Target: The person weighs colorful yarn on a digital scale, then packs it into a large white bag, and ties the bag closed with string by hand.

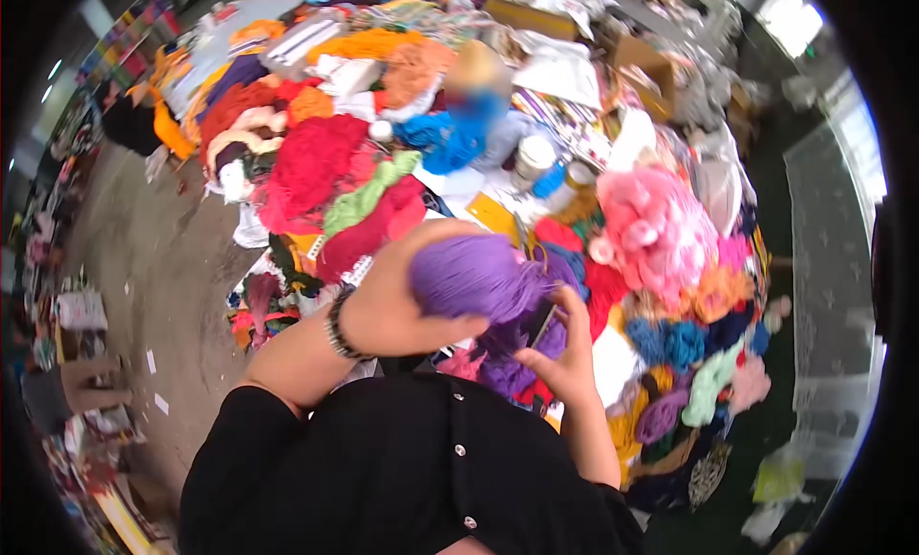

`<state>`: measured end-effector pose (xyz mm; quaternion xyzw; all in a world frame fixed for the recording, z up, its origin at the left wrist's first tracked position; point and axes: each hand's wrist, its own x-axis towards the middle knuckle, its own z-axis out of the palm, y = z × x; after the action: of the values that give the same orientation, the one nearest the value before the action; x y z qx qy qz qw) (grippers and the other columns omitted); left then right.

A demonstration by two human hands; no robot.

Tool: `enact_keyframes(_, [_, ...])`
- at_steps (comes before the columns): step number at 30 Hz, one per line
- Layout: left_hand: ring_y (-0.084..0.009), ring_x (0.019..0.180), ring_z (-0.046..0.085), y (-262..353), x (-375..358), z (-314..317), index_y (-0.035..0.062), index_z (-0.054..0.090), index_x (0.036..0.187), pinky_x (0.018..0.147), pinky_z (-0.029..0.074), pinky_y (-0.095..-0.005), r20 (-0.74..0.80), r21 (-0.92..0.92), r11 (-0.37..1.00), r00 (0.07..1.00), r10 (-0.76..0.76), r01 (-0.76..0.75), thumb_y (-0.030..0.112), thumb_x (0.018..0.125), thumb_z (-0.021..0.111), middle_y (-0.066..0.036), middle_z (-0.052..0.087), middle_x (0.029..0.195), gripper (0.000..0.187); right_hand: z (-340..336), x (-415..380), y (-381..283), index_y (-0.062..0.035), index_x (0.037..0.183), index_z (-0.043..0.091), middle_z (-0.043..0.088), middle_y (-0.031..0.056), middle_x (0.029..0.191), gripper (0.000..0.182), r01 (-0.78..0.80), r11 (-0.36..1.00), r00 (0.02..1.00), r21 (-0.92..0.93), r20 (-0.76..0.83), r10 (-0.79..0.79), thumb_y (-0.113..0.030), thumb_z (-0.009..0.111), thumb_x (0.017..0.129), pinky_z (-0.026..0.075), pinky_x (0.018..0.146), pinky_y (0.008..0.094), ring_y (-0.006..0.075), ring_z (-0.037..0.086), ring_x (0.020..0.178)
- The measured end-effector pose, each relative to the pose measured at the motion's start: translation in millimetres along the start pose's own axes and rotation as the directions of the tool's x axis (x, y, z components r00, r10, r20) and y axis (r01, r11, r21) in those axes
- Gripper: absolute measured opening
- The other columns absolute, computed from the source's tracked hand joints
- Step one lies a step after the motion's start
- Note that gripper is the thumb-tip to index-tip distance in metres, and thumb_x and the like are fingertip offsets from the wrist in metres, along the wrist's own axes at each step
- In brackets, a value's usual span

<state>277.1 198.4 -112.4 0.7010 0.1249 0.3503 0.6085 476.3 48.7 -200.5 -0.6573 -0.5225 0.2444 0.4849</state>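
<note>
A rounded bundle of purple yarn (469, 277) rests in my left hand (378, 301), whose fingers curl around its far side while the thumb presses along its near side. A dark beaded bracelet (337, 323) circles the left wrist. At the bundle's gathered right end is my right hand (571, 359), thumb and fingers spread apart, fingertips right by the loose strands. Below the bundle, between my hands, lies more purple yarn (504, 375), partly hidden by them.
Heaped yarn covers the table: a red pile (316, 172), green yarn (371, 193), fluffy pink yarn (656, 230) and blue yarn (665, 343). A white jar (533, 158) and a blue bottle (550, 180) stand beyond my hands. A cardboard box (643, 72) sits at the back right.
</note>
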Motion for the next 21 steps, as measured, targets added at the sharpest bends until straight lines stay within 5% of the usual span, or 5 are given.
enact_keyframes(4, [-0.0323,0.094,0.061,35.3,-24.3,-43.6,0.0015,0.051,0.110,0.082,0.048,-0.0399,0.153,0.146,0.979,0.981,0.120,-0.142,0.019,0.061,0.077,-0.020,0.061,0.101,0.058,53.6,51.7,-37.1,0.0041,0.138,0.012,0.024,0.0246,0.140,0.125,0.272,0.961,0.953,-0.048,0.151,-0.263,-0.034,0.088,0.046,0.022,0.106,0.0405,0.0369,0.026,0.130])
enact_keyframes(11, [-0.0276,0.101,0.056,35.3,-62.3,-131.8,-0.0024,0.037,0.123,0.083,0.047,-0.0393,-0.575,-0.228,0.930,0.811,0.110,-0.288,0.041,0.083,0.058,-0.018,0.054,0.111,0.063,226.6,90.3,-5.3,-0.0080,0.114,0.057,0.048,0.0137,0.122,0.055,0.157,0.898,0.496,0.411,0.753,-0.432,-0.030,0.077,0.067,0.026,0.102,0.0430,0.0314,0.039,0.120])
enact_keyframes(15, [-0.0261,0.109,0.050,0.1,-80.5,-204.1,-0.0014,0.037,0.126,0.093,0.042,-0.0403,-0.825,-0.071,0.933,0.547,0.143,-0.352,0.038,0.090,0.045,-0.015,0.048,0.120,0.054,268.8,99.6,-7.7,-0.0055,0.130,0.039,0.035,0.0129,0.134,0.071,-0.387,0.769,0.478,0.508,0.824,-0.304,-0.024,0.074,0.072,0.023,0.105,0.0331,0.0235,0.032,0.125])
enact_keyframes(17, [-0.0240,0.107,0.051,-31.4,-87.1,-209.1,-0.0008,0.036,0.125,0.091,0.042,-0.0387,-0.742,0.032,0.998,0.668,0.061,-0.056,0.032,0.091,0.046,-0.013,0.049,0.118,0.049,293.0,107.5,-9.8,-0.0015,0.141,0.007,0.024,0.0124,0.141,0.099,-0.579,0.644,0.420,0.499,0.860,-0.288,-0.026,0.074,0.073,0.017,0.107,0.0322,0.0208,0.022,0.130])
enact_keyframes(21, [-0.0219,0.107,0.050,-96.5,-84.0,-187.0,0.0012,0.036,0.124,0.096,0.037,-0.0374,-0.675,-0.257,0.966,0.717,-0.176,-0.004,0.017,0.076,0.064,-0.012,0.051,0.114,0.058,326.9,111.7,-14.6,-0.0038,0.133,0.034,0.046,0.0073,0.127,0.061,-0.899,0.378,0.237,0.222,0.971,-0.008,-0.020,0.064,0.082,0.031,0.101,0.0344,0.0186,0.042,0.118])
